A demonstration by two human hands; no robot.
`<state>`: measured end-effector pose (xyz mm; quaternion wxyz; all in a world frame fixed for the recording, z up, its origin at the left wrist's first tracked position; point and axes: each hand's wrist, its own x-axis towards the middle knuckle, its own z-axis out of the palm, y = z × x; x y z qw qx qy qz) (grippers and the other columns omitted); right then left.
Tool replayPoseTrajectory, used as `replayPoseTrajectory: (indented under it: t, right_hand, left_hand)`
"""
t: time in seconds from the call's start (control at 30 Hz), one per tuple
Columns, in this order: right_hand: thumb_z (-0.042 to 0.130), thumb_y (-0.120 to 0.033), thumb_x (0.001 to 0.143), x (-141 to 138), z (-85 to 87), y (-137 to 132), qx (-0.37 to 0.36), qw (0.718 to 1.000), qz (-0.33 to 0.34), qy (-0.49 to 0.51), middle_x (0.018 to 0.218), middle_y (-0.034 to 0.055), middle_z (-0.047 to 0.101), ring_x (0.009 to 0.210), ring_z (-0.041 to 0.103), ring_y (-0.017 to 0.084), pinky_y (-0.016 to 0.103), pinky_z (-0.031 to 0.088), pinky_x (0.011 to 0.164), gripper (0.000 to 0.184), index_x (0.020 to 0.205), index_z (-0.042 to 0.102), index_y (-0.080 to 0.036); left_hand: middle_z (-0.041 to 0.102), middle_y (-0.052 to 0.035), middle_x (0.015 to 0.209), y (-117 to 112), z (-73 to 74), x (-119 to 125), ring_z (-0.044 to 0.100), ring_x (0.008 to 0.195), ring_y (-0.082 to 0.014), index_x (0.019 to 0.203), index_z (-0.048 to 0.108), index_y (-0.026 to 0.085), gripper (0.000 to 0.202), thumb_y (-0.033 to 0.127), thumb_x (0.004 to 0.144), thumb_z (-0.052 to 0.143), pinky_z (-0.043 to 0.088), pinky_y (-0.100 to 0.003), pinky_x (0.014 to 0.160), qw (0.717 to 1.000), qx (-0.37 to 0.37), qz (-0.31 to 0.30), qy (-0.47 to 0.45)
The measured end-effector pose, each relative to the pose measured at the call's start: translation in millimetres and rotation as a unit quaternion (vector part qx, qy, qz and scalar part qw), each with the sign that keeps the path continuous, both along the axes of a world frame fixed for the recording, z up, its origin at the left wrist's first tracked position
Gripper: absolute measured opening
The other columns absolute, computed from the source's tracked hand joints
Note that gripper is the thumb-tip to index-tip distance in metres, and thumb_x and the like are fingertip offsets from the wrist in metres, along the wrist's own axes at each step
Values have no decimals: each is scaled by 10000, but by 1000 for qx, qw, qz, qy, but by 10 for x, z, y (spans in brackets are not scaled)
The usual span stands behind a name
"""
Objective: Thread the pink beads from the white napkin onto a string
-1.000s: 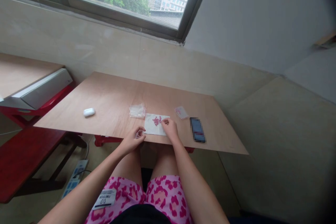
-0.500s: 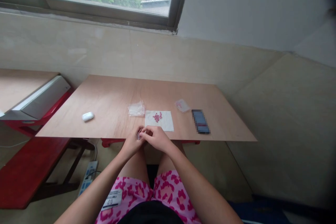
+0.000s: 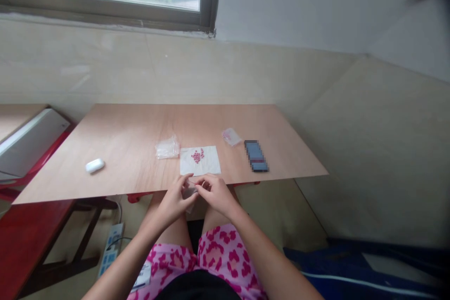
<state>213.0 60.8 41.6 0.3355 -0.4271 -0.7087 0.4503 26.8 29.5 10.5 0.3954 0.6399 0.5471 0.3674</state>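
Note:
In front of the table's near edge, my left hand curls its fingers and thumb around a small clear plastic bag. My right hand meets it from the other side, thumb and fingertips pinched at the bag's upper edge. Whether a small piece also sits between those fingertips is too fine to make out. Just beyond both hands lies a white paper sheet, bearing a little heap of pinkish-red beads or pieces.
Left of the sheet is a pile of clear plastic bags. A bag with pink contents and a phone lie to its right. A white case rests on the wooden table. A power strip is on the floor.
My hands have spread a little apart, and more of the plastic bag shows between them. The view has turned slightly right, so the table things appear further left.

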Motion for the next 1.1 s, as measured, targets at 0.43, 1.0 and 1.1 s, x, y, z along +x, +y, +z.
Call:
replayPoseTrajectory:
  t: [0.43, 1.0, 1.1]
  right_hand:
    - [616, -146, 920, 258, -79, -229, -53, 998, -14, -7, 946, 23, 737, 841, 687, 172, 260, 516, 737, 204, 1076, 724, -222]
    - [612, -64, 886, 153, -160, -278, -11, 999, -2, -39, 905, -6, 700, 784, 640, 155, 244, 465, 727, 219, 1009, 676, -233]
    - [601, -65, 892, 149, -167, -285, -5, 999, 2, -43, 905, -4, 691, 779, 630, 156, 244, 456, 719, 209, 992, 675, -233]
  left_hand:
    - [772, -115, 1074, -178, -50, 47, 722, 1004, -288, 1083, 732, 194, 340, 483, 913, 678, 577, -405, 892, 983, -145, -5, -116]
    - [744, -46, 898, -156, -67, 75, 685, 837, -222, 890, 720, 217, 156, 318, 952, 618, 519, -310, 770, 998, -46, -51, 8]
    - [741, -46, 901, -173, -64, 70, 680, 834, -220, 887, 715, 216, 136, 285, 942, 611, 511, -306, 767, 998, -34, -52, 23]
